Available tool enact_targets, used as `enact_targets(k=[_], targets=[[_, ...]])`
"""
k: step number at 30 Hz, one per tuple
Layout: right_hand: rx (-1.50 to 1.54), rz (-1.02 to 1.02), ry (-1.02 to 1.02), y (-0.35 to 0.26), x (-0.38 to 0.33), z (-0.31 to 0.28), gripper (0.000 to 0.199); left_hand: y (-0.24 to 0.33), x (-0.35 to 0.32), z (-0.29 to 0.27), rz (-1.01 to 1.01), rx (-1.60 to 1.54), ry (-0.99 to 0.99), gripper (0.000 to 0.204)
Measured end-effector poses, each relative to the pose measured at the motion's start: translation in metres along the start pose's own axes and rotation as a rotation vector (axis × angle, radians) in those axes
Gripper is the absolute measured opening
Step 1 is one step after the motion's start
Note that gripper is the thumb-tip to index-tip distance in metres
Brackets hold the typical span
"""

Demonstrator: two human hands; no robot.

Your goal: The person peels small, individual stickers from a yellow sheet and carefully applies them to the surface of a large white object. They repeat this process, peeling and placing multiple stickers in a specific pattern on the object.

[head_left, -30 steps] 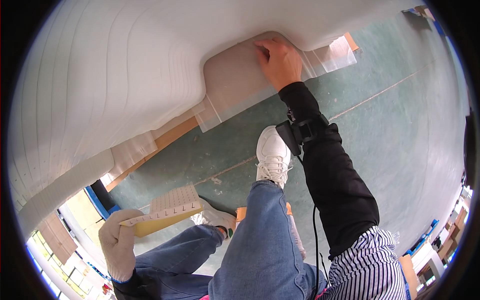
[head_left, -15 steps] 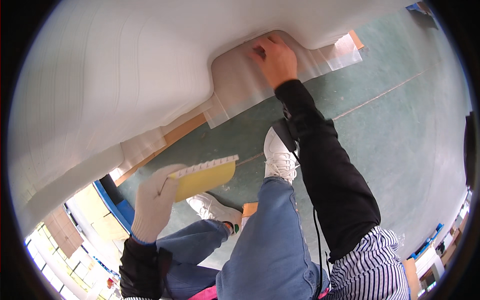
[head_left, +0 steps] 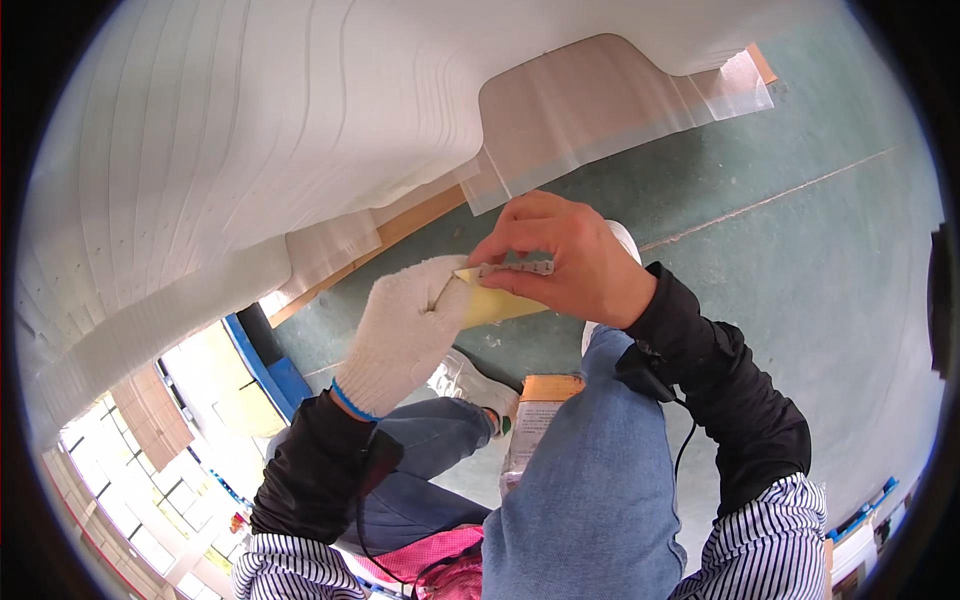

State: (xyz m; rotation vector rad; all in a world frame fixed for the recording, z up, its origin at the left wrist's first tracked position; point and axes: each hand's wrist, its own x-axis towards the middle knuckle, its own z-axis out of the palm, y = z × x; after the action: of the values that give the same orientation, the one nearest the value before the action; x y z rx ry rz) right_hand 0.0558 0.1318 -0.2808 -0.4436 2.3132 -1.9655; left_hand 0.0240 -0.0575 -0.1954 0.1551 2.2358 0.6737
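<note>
My left hand (head_left: 405, 315), in a white knit glove, is closed around a yellow sheet (head_left: 497, 308). Along the sheet's upper edge runs a row of small white tabs (head_left: 530, 267) with dark marks; these look like labels on a backing. My bare right hand (head_left: 585, 255) bends over that edge, its thumb and fingers pinching at the tabs. Whether one tab has come loose is hidden by the fingers. Beyond both hands stands a tall stack of white moulded sheets (head_left: 260, 130) with a stepped outline.
Translucent plastic film (head_left: 560, 125) and a cardboard edge (head_left: 410, 223) stick out beneath the stack onto the green floor (head_left: 790, 240). A box with an orange flap (head_left: 552, 388) lies between my feet. Blue-framed items (head_left: 265, 370) stand at the left.
My right hand has come back from the recess in the white stack to the yellow sheet and now pinches its edge. My left hand has moved right and up with the sheet.
</note>
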Motion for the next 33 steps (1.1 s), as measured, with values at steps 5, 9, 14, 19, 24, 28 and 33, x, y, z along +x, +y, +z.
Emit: enact_targets(k=[5, 9, 14, 19, 24, 28, 33], targets=[[-0.252, -0.131, 0.05, -0.003, -0.003, 0.005, 0.017, 0.0, -0.003, 0.006, 0.049, 0.011, 0.049, 0.033], [-0.533, -0.322, 0.062, -0.003, -0.005, 0.007, 0.017, -0.004, -0.001, 0.008, 0.057, -0.06, 0.032, 0.035], [-0.602, -0.396, 0.096, -0.006, 0.0, 0.01, 0.019, -0.003, -0.002, 0.006, -0.137, -0.342, -0.005, 0.036], [-0.624, -0.472, 0.111, -0.003, 0.005, 0.012, 0.019, -0.003, -0.002, 0.009, -0.192, -0.578, 0.051, 0.036], [-0.51, -0.546, 0.238, 0.019, 0.019, 0.01, 0.016, -0.02, 0.003, 0.001, -0.176, -0.442, -0.006, 0.036], [0.854, 0.43, 0.655, 0.061, 0.054, -0.029, 0.009, -0.018, 0.003, -0.004, -0.197, -0.423, -0.032, 0.04], [1.16, 0.504, 0.971, 0.103, 0.093, -0.03, 0.013, -0.009, -0.001, 0.003, -0.14, -0.425, 0.037, 0.036]])
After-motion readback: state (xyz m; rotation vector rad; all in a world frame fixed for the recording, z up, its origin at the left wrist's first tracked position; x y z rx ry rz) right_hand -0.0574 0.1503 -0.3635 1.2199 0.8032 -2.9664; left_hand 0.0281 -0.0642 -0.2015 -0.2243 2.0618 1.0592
